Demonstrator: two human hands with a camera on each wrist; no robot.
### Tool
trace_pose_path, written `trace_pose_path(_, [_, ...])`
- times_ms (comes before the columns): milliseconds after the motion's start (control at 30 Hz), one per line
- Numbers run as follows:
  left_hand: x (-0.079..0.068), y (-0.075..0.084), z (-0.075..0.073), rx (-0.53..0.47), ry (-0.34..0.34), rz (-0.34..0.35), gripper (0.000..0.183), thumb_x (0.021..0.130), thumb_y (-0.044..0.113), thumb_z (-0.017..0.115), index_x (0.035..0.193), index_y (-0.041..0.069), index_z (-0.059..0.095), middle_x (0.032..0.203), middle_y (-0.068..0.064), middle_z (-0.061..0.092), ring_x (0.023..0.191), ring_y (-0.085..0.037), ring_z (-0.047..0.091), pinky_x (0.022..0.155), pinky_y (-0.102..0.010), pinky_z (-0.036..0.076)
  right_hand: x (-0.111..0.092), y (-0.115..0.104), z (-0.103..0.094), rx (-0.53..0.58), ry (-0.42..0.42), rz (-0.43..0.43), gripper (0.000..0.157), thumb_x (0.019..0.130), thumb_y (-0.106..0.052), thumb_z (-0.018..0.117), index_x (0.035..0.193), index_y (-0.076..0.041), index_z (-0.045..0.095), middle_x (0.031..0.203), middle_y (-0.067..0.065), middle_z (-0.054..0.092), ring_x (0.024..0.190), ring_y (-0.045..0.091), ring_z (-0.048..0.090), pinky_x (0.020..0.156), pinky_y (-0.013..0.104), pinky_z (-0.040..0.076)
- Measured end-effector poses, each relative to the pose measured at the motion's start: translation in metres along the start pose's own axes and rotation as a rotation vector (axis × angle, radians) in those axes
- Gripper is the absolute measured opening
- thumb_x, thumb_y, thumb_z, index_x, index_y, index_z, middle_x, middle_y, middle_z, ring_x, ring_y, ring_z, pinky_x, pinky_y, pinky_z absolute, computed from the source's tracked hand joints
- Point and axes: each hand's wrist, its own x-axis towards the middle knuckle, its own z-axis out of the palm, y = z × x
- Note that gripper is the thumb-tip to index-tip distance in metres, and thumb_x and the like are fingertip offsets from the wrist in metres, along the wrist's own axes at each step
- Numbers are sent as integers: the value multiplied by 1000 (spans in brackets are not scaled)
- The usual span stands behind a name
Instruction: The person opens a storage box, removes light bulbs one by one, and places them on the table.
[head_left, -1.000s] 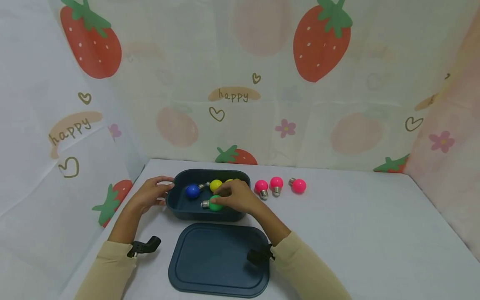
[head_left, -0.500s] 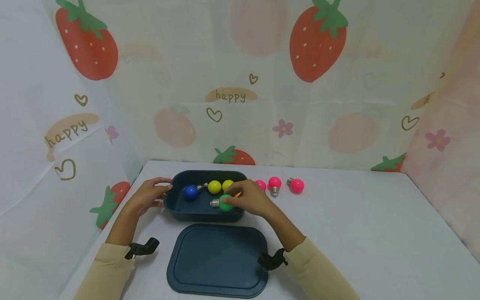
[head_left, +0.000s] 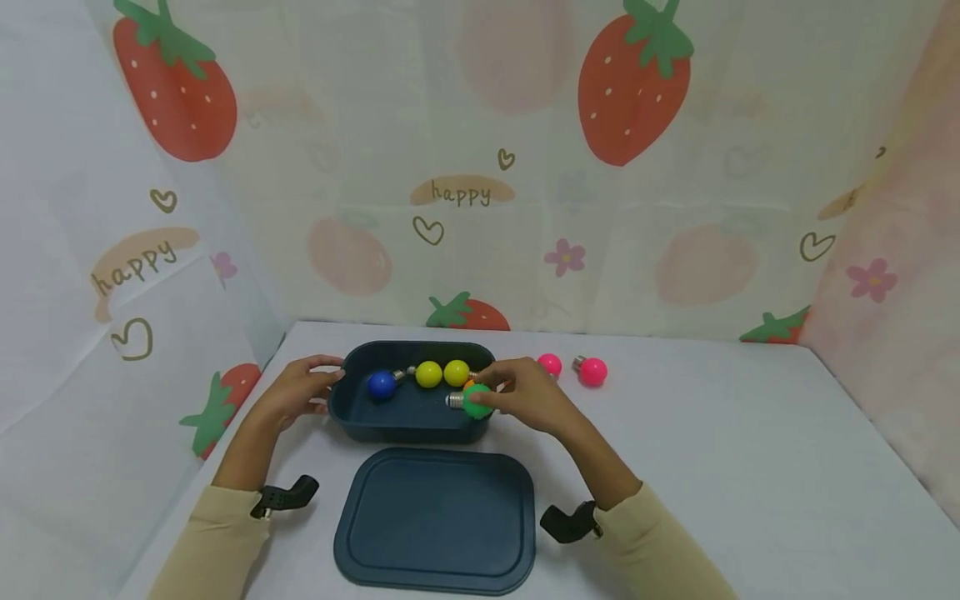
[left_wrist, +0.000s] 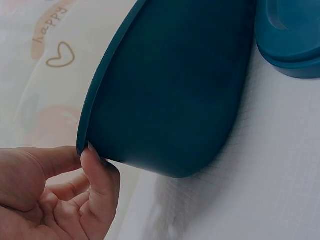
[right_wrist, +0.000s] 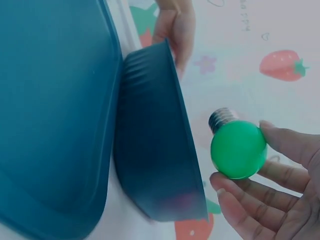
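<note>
My right hand (head_left: pixel 531 395) pinches a green light bulb (right_wrist: pixel 238 150) by its round glass. The bulb's metal screw base points left, over the right end of a dark blue plastic box (head_left: pixel 405 434). In the left wrist view, the thumb and a finger of my left hand (left_wrist: pixel 60 195) grip the box's rim at its left end. Inside the box lie a blue bulb (head_left: pixel 381 384) and two yellow bulbs (head_left: pixel 428 374). Something orange (head_left: pixel 469 384) shows beside the green bulb, mostly covered by the right hand.
Two pink bulbs (head_left: pixel 593 372) show on the white table (head_left: pixel 712 458) right of the box, one partly behind the right hand. A flat dark blue lid (head_left: pixel 435 521) lies in front of the box. A strawberry-patterned cloth (head_left: pixel 630 208) hangs behind the table.
My right hand has carried the green bulb rightward, from over the box's middle to its right end. It now hides one pink bulb. The left hand keeps its place on the rim.
</note>
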Motion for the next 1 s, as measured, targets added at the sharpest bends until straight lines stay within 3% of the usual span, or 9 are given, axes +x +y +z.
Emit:
trace_pose_path(200, [-1, 0, 0, 11, -1, -4, 53, 105, 27, 58, 148, 0, 44, 112, -14, 67, 83, -18, 66, 67, -29, 57, -6, 8, -10, 5, 22, 51, 35, 92, -30, 76, 120, -9, 74, 110, 5, 73, 97, 29, 68, 72, 32, 59])
trace_pose_path(467, [-1, 0, 0, 10, -2, 6, 52, 105, 27, 57, 147, 0, 44, 109, -13, 67, 82, -18, 66, 68, -30, 57, -8, 17, -26, -5, 54, 62, 33, 92, -30, 76, 118, -9, 75, 106, 3, 74, 87, 21, 71, 73, 34, 59])
trace_pose_path(700, [0, -1, 2, 12, -12, 9, 54, 105, 28, 57, 149, 0, 43, 112, -15, 67, 84, -19, 66, 69, -30, 58, -10, 27, -42, 28, 75, 116, 29, 91, -27, 77, 116, -10, 76, 103, 3, 75, 87, 24, 70, 77, 42, 59])
trace_pose_path(1000, [-2, 1, 0, 25, -8, 19, 54, 105, 28, 57, 148, -2, 43, 108, -14, 69, 82, -18, 66, 70, -31, 58, -13, 40, -64, 46, 109, 153, 36, 92, -27, 77, 119, -4, 73, 106, 11, 75, 86, 28, 72, 75, 38, 60])
